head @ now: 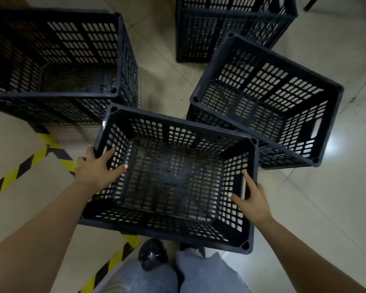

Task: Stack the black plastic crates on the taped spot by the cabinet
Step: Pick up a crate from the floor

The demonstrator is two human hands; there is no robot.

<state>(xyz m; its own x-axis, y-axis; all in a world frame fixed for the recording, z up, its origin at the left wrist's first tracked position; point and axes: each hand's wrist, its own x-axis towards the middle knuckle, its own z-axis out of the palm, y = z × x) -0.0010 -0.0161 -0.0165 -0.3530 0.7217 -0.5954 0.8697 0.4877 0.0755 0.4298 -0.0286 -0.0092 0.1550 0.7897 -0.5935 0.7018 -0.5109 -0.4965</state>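
The nearest black crate (171,178) is gripped between both hands, beside the yellow-black tape (51,149). Left hand (97,168) and right hand (253,201) fingers are curled over opposite rims. Rigid, probably light; handle slots would be preferred.

Near crate (173,178) between two farther crates (57,60) (266,98).

Four black slotted crates, all empty: the nearest crate (173,178) sits by the taped spot (40,157), another (266,98) tilted — perhaps resting on one beneath.
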